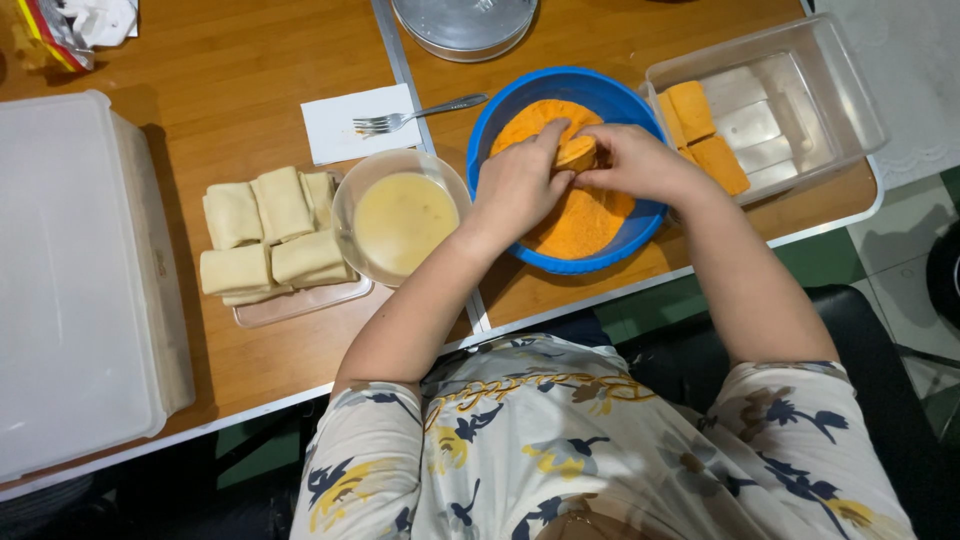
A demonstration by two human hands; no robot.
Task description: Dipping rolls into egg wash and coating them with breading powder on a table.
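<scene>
**Breading a roll over the blue bowl, both hands on it**

Sitting across the whole frame is the wooden table (pixel 250 60), two tops pushed together with a metal seam between them. Biggest thing on it is the frosted plastic lid (pixel 70 280) at the far left. Next up, top right, there's a clear plastic container (pixel 845 75) with a few orange crumbed pieces (pixel 700 130) lined up at its left end, rest of it bare.

Smack in the middle is the blue bowl (pixel 500 110), full of orange breadcrumbs (pixel 585 225). Both hands are in there. The left hand (pixel 518 185) and right hand (pixel 640 160) are each curled around the same crumb-coated roll (pixel 577 153), fingers pinching it from either side, held just above the crumbs near the bowl's far side.

Just left of the blue bowl and touching close to it, a glass bowl (pixel 352 195) of pale yellow batter (pixel 405 220). Beside that, a small clear tray (pixel 300 305) holding the uncoated folded rolls (pixel 265 235), pale and stacked in two rows.

Up top, part of a round metal lid (pixel 465 25) is cut off by the frame edge. Smaller stuff: a white napkin (pixel 345 140) with a fork (pixel 415 115) lying across it, tines pointing left.
</scene>
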